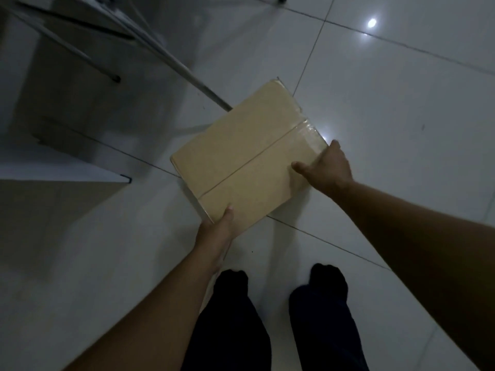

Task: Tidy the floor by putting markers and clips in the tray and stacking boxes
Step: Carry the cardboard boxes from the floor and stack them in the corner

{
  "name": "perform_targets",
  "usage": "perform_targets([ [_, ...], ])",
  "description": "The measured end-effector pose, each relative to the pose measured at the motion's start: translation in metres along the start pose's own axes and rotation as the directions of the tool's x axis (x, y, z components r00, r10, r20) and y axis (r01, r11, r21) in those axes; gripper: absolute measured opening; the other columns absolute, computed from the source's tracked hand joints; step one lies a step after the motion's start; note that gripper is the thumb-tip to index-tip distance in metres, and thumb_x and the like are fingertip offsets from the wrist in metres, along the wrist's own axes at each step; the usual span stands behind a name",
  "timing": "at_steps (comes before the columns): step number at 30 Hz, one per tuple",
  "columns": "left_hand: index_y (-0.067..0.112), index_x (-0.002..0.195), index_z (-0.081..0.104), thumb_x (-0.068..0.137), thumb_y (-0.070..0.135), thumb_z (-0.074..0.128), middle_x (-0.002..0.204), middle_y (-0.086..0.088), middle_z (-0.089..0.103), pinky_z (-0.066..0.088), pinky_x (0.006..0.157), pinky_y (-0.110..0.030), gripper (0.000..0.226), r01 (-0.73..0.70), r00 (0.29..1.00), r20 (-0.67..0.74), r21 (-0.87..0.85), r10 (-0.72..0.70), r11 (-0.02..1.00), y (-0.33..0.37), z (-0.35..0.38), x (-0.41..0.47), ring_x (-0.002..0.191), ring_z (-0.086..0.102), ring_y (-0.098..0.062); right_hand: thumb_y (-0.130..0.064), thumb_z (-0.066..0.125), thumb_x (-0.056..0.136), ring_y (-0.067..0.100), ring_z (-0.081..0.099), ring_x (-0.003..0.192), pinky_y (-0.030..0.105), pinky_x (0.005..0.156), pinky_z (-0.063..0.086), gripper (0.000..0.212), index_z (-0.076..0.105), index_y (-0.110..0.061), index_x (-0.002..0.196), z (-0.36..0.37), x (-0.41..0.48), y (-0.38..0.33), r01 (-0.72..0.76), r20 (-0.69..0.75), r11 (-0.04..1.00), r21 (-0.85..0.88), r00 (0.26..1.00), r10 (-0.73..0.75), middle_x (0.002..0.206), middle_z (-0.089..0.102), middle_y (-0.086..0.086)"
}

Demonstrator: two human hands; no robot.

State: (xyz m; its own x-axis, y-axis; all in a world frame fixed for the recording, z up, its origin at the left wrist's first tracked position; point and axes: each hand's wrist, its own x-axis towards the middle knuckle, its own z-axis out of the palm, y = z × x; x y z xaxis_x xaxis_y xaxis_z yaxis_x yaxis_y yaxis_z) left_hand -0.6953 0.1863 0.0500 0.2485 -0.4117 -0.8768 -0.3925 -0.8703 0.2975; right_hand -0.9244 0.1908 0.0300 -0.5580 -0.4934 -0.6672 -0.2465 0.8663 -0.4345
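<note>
A sealed brown cardboard box (246,153), taped along its middle seam, is held above the white tiled floor in front of me. My left hand (218,228) grips its near corner, thumb on top and fingers hidden underneath. My right hand (325,166) holds the right edge, thumb lying on the top face, fingers wrapped over the side. No markers, clips or tray are in view.
A metal table leg (187,76) slants down behind the box's far left edge. Another thin leg (80,53) ends at the left. A large cardboard surface (53,210) with a white edge lies at the left. My feet (278,279) stand just below the box.
</note>
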Motion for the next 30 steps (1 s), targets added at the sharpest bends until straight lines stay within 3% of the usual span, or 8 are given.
perform_targets([
  [3,0.015,0.140,0.036,0.072,0.061,0.067,0.138,-0.003,0.047,0.041,0.102,-0.039,0.088,0.008,1.000,-0.006,-0.051,-0.009,0.999,-0.005,0.001,-0.001,0.112,0.050,-0.020,-0.049,0.078,0.069,0.031,0.048,0.119,0.054,0.096,0.046,0.082,0.037,-0.014,0.131,-0.005,-0.008,-0.002,0.021,-0.013,0.997,-0.075,1.000,-0.022,0.130,0.046,0.009],
  [6,0.022,0.139,0.033,0.054,0.069,0.068,0.139,-0.003,0.041,0.048,0.097,-0.050,0.104,-0.010,0.993,-0.121,-0.040,0.006,0.999,-0.005,-0.012,-0.021,0.117,0.050,-0.028,-0.046,0.077,0.072,0.028,0.042,0.123,0.056,0.100,0.040,0.081,0.035,-0.016,0.134,-0.020,-0.029,-0.014,0.064,-0.042,0.991,-0.113,0.997,-0.070,0.134,0.039,0.008],
  [10,0.015,0.133,0.045,0.069,0.062,0.068,0.128,-0.008,0.049,0.054,0.075,-0.035,0.082,-0.003,0.975,-0.222,-0.101,-0.020,0.995,-0.006,-0.041,-0.074,0.101,0.057,-0.029,-0.051,0.078,0.067,0.025,0.042,0.121,0.056,0.101,0.038,0.083,0.037,-0.020,0.132,-0.051,-0.077,-0.033,0.081,-0.009,0.997,-0.003,0.997,-0.081,0.132,0.037,0.004],
  [13,0.010,0.124,0.056,0.078,0.051,0.067,0.118,-0.010,0.061,0.053,0.080,-0.034,0.062,-0.028,0.963,-0.270,-0.162,-0.017,0.986,-0.010,-0.064,-0.133,0.095,0.061,-0.027,-0.053,0.071,0.072,0.020,0.047,0.112,0.053,0.103,0.034,0.068,0.040,-0.024,0.126,-0.086,-0.128,-0.049,0.118,0.001,0.991,0.063,0.993,-0.118,0.125,0.040,-0.001],
  [17,0.009,0.117,0.061,0.080,0.048,0.068,0.109,-0.006,0.066,0.047,0.063,-0.023,0.054,-0.100,0.950,-0.312,-0.226,0.025,0.969,-0.023,-0.098,-0.224,0.090,0.062,-0.022,-0.048,0.058,0.087,0.021,0.051,0.105,0.033,0.079,0.043,0.040,0.043,-0.022,0.115,-0.135,-0.203,-0.069,0.175,0.056,0.948,0.266,0.979,-0.197,0.118,0.047,0.002],
  [21,0.014,0.128,0.052,0.077,0.057,0.066,0.119,0.000,0.061,0.049,0.081,-0.029,0.068,-0.141,0.932,-0.360,-0.263,0.038,0.955,-0.046,-0.139,-0.316,0.101,0.060,-0.020,-0.043,0.057,0.090,0.018,0.053,0.096,0.026,0.065,0.041,0.030,0.041,-0.024,0.106,-0.185,-0.282,-0.092,0.145,0.220,0.941,0.305,0.951,-0.218,0.118,0.053,0.003],
  [25,0.019,0.131,0.051,0.077,0.062,0.063,0.122,0.003,0.060,0.052,0.090,-0.036,0.070,-0.184,0.914,-0.405,-0.348,0.030,0.919,-0.070,-0.180,-0.399,0.104,0.060,-0.018,-0.045,0.060,0.088,0.016,0.052,0.095,0.028,0.068,0.042,0.041,0.040,-0.022,0.115,-0.219,-0.354,-0.122,0.173,0.372,0.951,0.255,0.891,-0.262,0.109,0.051,-0.004],
  [30,0.021,0.118,0.059,0.083,0.053,0.061,0.111,0.005,0.064,0.051,0.087,-0.031,0.047,-0.287,0.866,-0.497,-0.417,0.048,0.863,-0.116,-0.224,-0.481,0.099,0.062,-0.014,-0.071,0.065,0.070,0.025,0.046,0.123,0.044,0.103,0.042,0.097,0.032,-0.019,0.145,-0.229,-0.437,-0.164,0.235,0.548,0.965,0.114,0.795,-0.258,0.138,0.042,0.000],
])
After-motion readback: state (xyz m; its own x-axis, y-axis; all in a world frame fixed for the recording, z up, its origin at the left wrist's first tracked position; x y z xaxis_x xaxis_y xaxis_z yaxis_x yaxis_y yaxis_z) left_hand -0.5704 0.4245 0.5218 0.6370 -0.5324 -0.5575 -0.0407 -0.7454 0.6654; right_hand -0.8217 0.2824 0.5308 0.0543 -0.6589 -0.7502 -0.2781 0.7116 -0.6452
